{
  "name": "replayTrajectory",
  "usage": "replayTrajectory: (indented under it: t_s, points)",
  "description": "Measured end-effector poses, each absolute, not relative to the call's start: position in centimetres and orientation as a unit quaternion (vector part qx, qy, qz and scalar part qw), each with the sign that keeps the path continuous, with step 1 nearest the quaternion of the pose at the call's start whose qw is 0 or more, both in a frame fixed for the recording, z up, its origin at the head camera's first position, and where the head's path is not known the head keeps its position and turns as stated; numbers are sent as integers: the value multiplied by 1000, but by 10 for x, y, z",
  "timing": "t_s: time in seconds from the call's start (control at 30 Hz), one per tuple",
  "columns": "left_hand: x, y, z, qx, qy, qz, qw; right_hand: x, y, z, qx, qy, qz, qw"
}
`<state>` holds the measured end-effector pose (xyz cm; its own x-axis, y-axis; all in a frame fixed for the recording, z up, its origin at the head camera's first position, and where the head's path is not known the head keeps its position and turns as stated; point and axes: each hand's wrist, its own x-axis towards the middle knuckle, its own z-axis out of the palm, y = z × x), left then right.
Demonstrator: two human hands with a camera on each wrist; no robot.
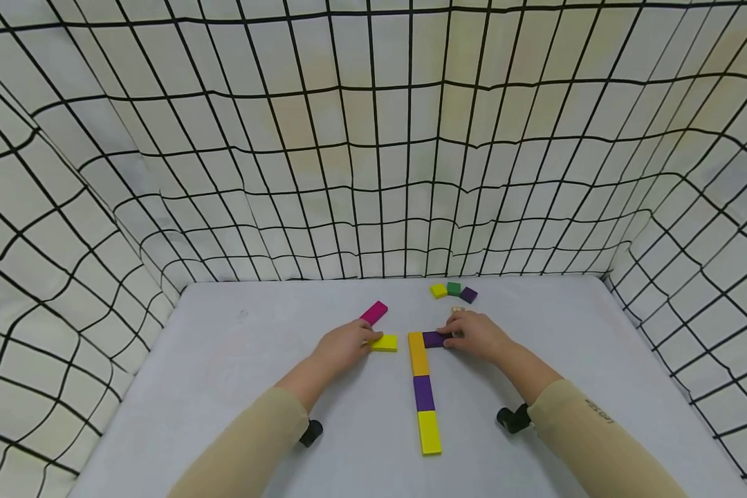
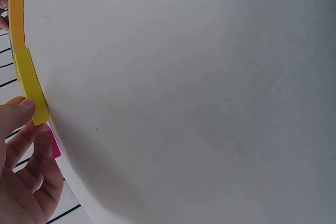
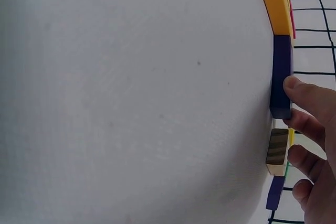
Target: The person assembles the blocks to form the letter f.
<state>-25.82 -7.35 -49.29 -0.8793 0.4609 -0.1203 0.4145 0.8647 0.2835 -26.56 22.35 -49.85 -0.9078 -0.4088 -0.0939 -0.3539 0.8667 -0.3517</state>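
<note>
My left hand [image 1: 346,344] pinches a yellow block [image 1: 384,343] by its left end, just left of the line of blocks. In the left wrist view, thumb and finger grip that yellow block [image 2: 32,85]. On the other side, my right hand [image 1: 475,335] pinches a dark purple block [image 1: 434,339] whose left end meets the top of an orange block [image 1: 418,354]. Below the orange block, a purple block [image 1: 423,393] and another yellow block [image 1: 429,433] continue the line toward me. A magenta block [image 1: 374,312] lies just beyond my left fingers.
At the back lie a small yellow block [image 1: 438,290], a green block [image 1: 454,288] and a purple block [image 1: 469,294]. A striped wooden block [image 3: 277,146] sits by my right fingers. Black netting [image 1: 373,145] walls the white table [image 1: 236,387] at the back and sides.
</note>
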Motion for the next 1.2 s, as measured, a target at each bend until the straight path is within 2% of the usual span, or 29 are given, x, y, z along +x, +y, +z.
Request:
replayTrajectory:
  t_s: [1.2]
  points:
    - [-262, -60, -495, 238, 953, 155, 102, -265, 222, -499, -189, 963, -174, 83]
